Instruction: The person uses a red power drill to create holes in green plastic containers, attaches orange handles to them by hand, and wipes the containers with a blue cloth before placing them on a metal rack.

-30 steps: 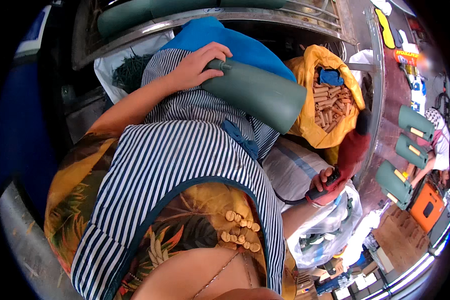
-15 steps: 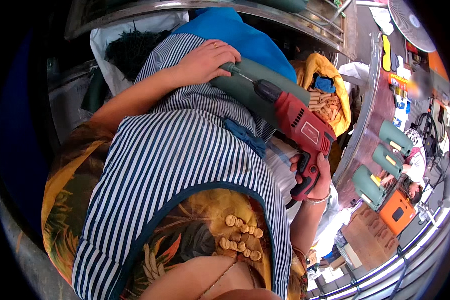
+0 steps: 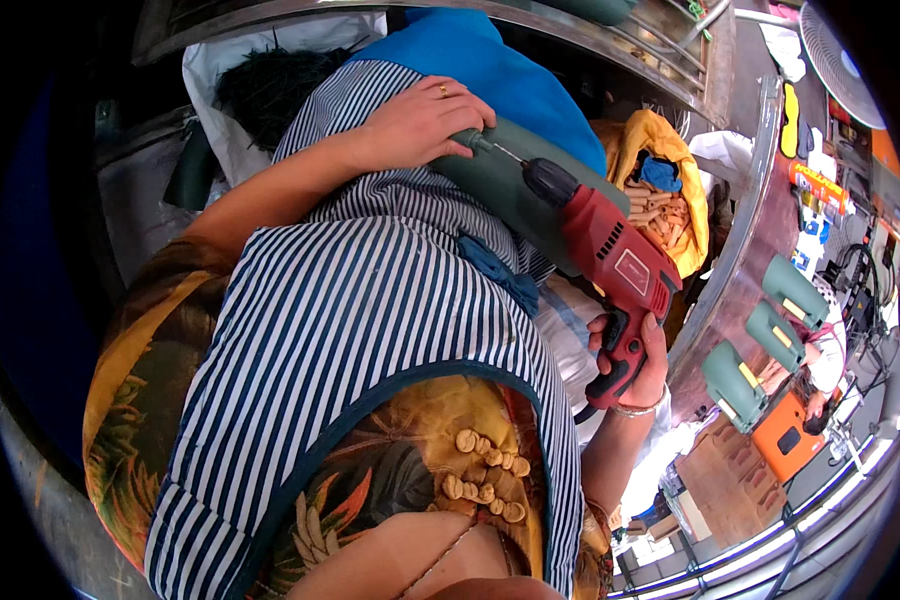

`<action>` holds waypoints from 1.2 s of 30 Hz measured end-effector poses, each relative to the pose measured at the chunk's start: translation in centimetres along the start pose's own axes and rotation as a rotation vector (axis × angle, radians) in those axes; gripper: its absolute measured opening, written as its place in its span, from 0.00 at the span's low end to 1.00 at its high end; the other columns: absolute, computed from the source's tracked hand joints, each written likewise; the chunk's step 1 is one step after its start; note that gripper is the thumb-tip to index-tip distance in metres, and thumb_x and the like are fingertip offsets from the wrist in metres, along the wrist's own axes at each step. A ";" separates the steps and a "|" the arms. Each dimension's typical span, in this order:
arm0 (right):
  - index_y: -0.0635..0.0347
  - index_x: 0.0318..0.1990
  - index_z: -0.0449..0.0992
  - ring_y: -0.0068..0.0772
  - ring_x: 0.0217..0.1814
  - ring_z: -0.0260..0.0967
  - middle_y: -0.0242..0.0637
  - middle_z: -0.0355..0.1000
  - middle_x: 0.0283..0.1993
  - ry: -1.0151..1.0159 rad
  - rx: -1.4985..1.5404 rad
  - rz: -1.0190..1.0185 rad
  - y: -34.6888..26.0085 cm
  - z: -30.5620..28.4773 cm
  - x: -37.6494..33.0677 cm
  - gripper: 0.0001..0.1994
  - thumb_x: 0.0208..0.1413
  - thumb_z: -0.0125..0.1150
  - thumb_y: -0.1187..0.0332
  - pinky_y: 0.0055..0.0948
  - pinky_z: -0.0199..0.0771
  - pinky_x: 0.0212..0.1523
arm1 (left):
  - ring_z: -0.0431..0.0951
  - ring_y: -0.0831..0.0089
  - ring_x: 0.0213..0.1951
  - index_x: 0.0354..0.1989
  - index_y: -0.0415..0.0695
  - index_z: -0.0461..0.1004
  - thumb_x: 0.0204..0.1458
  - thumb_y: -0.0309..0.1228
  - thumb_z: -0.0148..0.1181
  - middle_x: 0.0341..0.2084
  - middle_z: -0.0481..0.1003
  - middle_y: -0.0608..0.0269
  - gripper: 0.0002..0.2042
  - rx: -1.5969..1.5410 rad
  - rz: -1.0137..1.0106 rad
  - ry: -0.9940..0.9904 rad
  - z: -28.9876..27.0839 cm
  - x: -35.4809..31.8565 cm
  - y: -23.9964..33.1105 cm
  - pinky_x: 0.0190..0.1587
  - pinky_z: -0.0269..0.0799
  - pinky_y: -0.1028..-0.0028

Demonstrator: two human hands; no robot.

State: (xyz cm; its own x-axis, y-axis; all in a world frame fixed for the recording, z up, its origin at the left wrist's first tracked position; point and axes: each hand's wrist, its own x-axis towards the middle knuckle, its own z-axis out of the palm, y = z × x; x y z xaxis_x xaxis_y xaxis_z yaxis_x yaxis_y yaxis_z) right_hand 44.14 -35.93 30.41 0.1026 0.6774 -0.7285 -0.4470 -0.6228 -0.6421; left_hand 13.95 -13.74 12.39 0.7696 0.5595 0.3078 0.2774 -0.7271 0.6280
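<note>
My right hand [image 3: 650, 372] is wrapped round the handle of a red power drill [image 3: 625, 262] with a black chuck. The drill's thin bit points up and left to a small green stub at the end of a dark green rounded plastic piece [image 3: 525, 195], which lies across my lap. Whether the bit has entered the stub, I cannot tell. My left hand [image 3: 415, 122] is closed over that same end, thumb and fingertips beside the bit's tip. The underside of the green piece is hidden.
A yellow sack [image 3: 700, 215] of small tan pieces stands beyond the drill. Dark green strips fill a white bag [image 3: 202, 90] at upper left. Several green pieces stand on the workbench [image 3: 705, 345] at right, where another person [image 3: 830, 340] works. A metal-framed rack [image 3: 560, 30] crosses the top.
The drill and my right hand sit slightly farther right and lower in the picture, with the surroundings shifted a little too. My left hand keeps its hold on the green piece's end.
</note>
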 end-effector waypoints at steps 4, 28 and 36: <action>0.73 0.58 0.63 0.37 0.32 0.75 0.57 0.74 0.39 0.009 -0.015 0.021 -0.4 -0.4 -0.3 0.29 0.65 0.46 0.51 0.19 0.72 0.17 | 0.69 0.63 0.57 0.37 0.46 0.69 0.42 0.33 0.68 0.51 0.73 0.72 0.16 0.008 -0.010 -0.007 0.2 -0.1 -0.1 0.65 0.58 0.61; 0.72 0.56 0.65 0.35 0.27 0.73 0.48 0.73 0.33 0.004 0.034 0.103 -1.7 0.4 0.4 0.26 0.63 0.54 0.54 0.20 0.72 0.17 | 0.72 0.64 0.48 0.44 0.45 0.67 0.47 0.35 0.65 0.46 0.70 0.66 0.18 0.040 -0.003 -0.067 0.1 -0.2 0.0 0.53 0.67 0.64; 0.72 0.55 0.66 0.34 0.26 0.72 0.47 0.73 0.32 0.013 -0.035 0.077 -1.9 1.2 0.5 0.26 0.62 0.55 0.54 0.20 0.70 0.17 | 0.73 0.62 0.45 0.43 0.43 0.67 0.47 0.35 0.65 0.43 0.69 0.62 0.17 -0.031 -0.010 -0.057 0.4 -0.4 -0.4 0.49 0.69 0.66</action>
State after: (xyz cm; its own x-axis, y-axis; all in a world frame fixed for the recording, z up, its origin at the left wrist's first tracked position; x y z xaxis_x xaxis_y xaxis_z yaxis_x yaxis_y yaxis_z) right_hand 44.02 -33.93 31.59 0.0811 0.6222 -0.7787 -0.4228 -0.6860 -0.5921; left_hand 13.78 -13.88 11.74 0.7986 0.5424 0.2609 0.2679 -0.7084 0.6530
